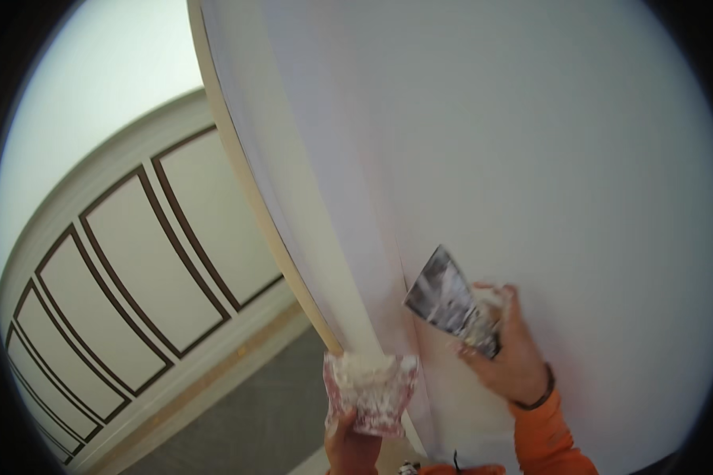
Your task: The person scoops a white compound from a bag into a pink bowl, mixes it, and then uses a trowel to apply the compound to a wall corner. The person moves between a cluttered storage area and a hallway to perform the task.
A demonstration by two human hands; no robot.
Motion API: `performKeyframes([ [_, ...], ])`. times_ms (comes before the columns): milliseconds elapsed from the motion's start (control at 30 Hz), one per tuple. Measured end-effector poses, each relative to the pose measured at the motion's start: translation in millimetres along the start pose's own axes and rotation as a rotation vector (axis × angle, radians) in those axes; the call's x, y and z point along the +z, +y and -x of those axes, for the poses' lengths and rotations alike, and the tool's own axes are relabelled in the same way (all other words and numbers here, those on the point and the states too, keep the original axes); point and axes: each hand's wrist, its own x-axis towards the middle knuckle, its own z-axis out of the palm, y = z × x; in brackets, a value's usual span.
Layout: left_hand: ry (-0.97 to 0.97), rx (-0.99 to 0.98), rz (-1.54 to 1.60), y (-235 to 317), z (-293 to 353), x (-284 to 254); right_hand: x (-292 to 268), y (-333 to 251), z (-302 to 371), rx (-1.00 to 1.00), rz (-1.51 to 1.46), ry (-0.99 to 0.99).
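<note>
My right hand (516, 360) is closed around a putty knife (442, 294). Its broad metal blade points up and left, close to the inside corner of the white wall (562, 166); I cannot tell whether it touches. Whitish paste coats the part near my fingers. Lower down, my left hand (351, 450) grips a flat pinkish-red plate (372, 404) by its bottom edge, thumb on the front. White paste is smeared over the plate, with a thicker lump (363, 370) along the top.
A narrow return of wall ends on the left in a beige edge strip (249, 174). Beyond it runs a pale wall with dark-framed panels (146, 265) above a grey floor (253, 419). Orange sleeves (545, 435) show at the bottom.
</note>
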Motion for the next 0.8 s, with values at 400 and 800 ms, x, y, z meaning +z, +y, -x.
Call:
performKeyframes([
  [400,-0.220,-0.146,0.093,-27.1,-20.2,64.3,-102.5,-106.2,7.2,-0.133,1.124,-0.381],
  [800,-0.304,-0.239,-0.024,-21.4,-17.8,44.9,-100.9,-83.9,28.3,-0.152,1.284,-0.425],
])
